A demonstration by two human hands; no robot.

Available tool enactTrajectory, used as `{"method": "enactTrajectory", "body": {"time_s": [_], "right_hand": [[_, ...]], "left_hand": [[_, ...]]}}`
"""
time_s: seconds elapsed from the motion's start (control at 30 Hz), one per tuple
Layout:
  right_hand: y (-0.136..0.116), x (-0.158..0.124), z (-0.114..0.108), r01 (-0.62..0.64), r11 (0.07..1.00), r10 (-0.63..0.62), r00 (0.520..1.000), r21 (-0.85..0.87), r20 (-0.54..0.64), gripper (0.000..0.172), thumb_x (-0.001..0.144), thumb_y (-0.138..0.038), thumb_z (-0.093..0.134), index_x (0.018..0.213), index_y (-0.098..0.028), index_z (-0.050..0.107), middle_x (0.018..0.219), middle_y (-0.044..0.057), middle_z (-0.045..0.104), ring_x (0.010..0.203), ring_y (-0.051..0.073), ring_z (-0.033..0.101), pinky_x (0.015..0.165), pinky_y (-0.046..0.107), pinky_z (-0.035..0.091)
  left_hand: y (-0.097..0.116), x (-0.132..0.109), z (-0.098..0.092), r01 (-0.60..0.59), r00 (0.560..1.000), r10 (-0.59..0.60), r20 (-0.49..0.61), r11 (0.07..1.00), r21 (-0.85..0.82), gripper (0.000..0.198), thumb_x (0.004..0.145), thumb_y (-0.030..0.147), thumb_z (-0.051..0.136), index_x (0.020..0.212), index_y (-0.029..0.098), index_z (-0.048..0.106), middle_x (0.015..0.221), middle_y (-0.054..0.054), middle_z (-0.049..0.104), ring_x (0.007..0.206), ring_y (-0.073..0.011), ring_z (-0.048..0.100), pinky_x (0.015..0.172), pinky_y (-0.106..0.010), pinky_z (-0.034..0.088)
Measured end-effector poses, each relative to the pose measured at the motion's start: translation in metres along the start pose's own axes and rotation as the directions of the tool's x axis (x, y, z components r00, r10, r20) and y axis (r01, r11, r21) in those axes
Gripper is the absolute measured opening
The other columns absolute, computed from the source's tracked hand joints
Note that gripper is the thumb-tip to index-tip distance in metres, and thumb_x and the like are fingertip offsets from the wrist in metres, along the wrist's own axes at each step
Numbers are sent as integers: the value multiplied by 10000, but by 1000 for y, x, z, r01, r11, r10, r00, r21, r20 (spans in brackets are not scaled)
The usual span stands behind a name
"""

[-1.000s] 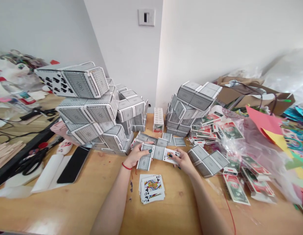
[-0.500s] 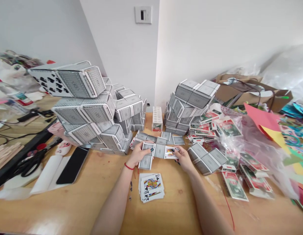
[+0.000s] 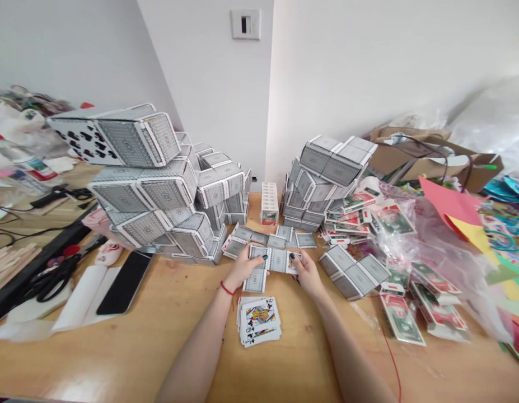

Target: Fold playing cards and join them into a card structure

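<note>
My left hand, with a red cord at the wrist, pinches grey-backed playing cards with its thumb on top. Another back-side-up card lies against them, reaching across to a face card. My right hand is closed on that face card's outer end, its thumb covering part of the picture. Whether these cards are folded or joined I cannot tell. Nearer to me on the wooden table lies a loose pile of face-up cards, a queen of clubs on top.
Stacked blocks made of cards rise at left and right. Between them stands a row of card boxes. A small card block and opened card boxes lie to the right. A phone and scissors lie left.
My left hand has shifted slightly right with its cards. My right hand has moved a little left, so the hands are closer and less of the face card shows.
</note>
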State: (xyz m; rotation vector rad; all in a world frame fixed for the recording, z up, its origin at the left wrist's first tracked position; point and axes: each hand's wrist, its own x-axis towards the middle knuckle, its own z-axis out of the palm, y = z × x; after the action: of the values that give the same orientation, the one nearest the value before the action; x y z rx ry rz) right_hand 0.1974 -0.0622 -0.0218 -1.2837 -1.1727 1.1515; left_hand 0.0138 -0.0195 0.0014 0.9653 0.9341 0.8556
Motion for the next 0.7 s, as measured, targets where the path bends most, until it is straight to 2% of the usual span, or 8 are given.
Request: {"method": "enactTrajectory", "body": {"time_s": [0.33,0.7], "right_hand": [[0,-2,4,-1,999,2,1000,-52,7,283,800,-496,412,845,-217,416,526,-63,396,366,92,370,352,213,301],[-7,-6,6,-46,998,42,995,45,90,214,810,-425,399,897,-230,387,529,-77,353,366,84,342,349,199,278]], "left_hand": [[-2,1,4,-76,996,80,-36,992,101,440,526,217,733,854,162,444,697,31,538,528,-105,559,456,-293,538],[-6,0,9,-30,1000,30,2,996,89,456,541,244,727,830,180,381,674,49,546,480,-113,576,456,-301,529]]}}
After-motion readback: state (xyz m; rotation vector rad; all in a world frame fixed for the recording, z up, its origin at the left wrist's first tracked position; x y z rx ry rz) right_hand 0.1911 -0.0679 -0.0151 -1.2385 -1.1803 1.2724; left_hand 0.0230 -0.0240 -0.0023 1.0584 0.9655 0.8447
